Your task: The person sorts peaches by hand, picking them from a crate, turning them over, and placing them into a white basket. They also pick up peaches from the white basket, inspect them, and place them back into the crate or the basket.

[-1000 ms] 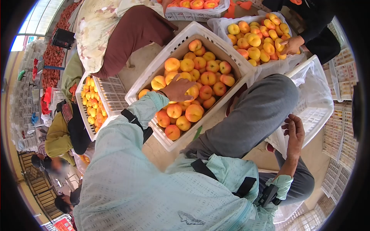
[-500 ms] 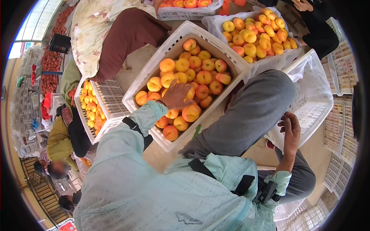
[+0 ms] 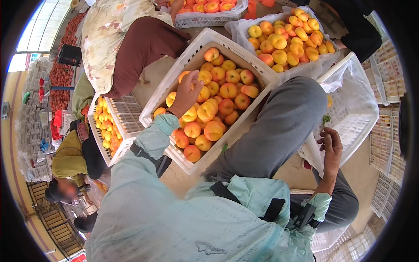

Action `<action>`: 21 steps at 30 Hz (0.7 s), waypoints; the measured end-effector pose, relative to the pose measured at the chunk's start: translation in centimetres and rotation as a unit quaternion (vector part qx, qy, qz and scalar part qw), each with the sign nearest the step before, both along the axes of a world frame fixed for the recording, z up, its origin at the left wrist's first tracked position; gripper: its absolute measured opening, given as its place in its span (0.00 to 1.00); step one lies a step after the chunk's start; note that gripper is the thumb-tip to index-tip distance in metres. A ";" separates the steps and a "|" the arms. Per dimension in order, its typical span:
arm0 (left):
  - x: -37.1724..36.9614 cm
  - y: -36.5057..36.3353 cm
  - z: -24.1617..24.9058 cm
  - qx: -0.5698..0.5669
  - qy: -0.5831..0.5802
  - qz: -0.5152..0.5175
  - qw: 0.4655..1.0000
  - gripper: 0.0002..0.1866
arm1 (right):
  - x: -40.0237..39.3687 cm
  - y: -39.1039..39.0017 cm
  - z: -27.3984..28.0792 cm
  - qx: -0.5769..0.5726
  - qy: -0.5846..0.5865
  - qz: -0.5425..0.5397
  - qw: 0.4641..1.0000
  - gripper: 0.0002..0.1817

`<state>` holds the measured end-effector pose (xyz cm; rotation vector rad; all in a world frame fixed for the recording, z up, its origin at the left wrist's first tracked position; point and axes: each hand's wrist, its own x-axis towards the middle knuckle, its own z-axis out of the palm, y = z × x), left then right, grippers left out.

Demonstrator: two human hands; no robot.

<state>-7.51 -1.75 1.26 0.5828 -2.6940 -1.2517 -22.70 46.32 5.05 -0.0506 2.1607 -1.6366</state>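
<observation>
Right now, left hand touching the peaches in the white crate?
Touching. Head view: left hand lies flat on the peaches in the white crate, no gap.

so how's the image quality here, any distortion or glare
Head view: strong fisheye bending, black round vignette at the edges; bright blown-out window upper left; even daylight on the peaches, soft shadows; left hand sharp, no motion blur.

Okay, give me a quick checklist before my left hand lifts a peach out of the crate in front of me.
1. Left hand on the peaches: ok.
2. One peach fully gripped: cannot tell, the hand hides it.
3. Right hand free: ok, open, holding nothing.
4. Lined crate by the right hand has room: ok.
5. Front crate sits steady: cannot tell.
</observation>
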 end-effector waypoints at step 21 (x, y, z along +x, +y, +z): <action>-32.4 33.1 10.6 0.521 -0.029 -0.151 0.839 0.12 | -15.6 1.6 -16.5 0.185 0.031 0.035 0.982 0.17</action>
